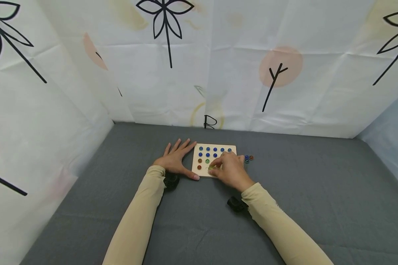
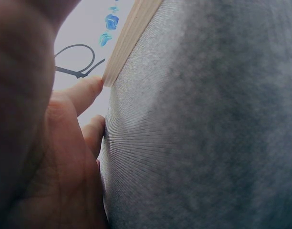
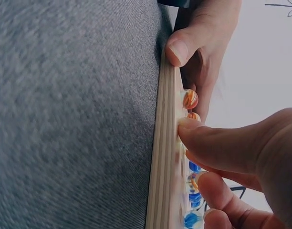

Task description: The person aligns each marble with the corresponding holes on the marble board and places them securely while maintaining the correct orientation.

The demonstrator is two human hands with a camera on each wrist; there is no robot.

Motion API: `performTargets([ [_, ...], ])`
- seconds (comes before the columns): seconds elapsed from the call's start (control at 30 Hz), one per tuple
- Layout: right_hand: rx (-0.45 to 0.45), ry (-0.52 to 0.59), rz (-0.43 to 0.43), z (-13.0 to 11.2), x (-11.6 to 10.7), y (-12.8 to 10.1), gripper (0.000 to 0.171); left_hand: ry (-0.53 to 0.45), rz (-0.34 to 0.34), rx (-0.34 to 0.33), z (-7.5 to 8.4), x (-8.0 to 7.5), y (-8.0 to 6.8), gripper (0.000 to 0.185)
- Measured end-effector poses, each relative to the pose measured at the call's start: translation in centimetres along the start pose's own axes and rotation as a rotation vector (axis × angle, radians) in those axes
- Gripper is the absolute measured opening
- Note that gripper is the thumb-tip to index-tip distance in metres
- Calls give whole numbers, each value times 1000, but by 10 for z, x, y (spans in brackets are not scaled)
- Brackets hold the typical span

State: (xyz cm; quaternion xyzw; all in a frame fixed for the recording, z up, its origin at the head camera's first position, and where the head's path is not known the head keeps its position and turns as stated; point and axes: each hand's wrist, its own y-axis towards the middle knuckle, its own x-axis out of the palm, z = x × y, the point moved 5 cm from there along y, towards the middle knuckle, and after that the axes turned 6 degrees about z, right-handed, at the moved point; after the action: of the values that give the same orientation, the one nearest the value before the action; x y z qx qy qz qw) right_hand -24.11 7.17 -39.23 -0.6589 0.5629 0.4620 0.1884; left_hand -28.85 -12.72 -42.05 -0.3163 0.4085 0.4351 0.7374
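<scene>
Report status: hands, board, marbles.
Left hand flat, thumb bracing wooden board. Right hand pinching green marble over board. Loose marbles at right, nothing blocking.

Grey cloth table [image 1: 318, 206] bears wooden board [image 1: 197, 167], loose marbles [image 1: 248, 158].

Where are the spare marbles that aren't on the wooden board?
In the head view, the loose marbles lie on the grey table just off the right edge of the wooden board, past the right hand.
</scene>
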Motion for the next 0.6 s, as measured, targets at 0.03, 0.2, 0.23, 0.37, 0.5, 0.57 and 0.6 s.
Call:
performTargets([
  [0.03,2,-1,1,0,1,0,11,0,0,-1,0,0,0,124],
  [0.2,12,-14,20,-1,4,1,11,-1,2,-2,-1,1,0,124],
  [0.23,16,-18,24,-1,4,1,11,0,2,-3,-1,1,0,124],
  [0.37,29,-21,36,-2,6,2,13,3,2,-5,-1,1,0,124],
  [0.5,31,-22,43,-3,7,1,14,9,1,-6,-1,0,0,123],
  [0.57,32,-25,44,-4,7,1,13,12,0,-6,-1,0,0,123],
  [0.6,32,-25,45,-4,7,1,13,16,0,-6,-1,0,1,123],
])
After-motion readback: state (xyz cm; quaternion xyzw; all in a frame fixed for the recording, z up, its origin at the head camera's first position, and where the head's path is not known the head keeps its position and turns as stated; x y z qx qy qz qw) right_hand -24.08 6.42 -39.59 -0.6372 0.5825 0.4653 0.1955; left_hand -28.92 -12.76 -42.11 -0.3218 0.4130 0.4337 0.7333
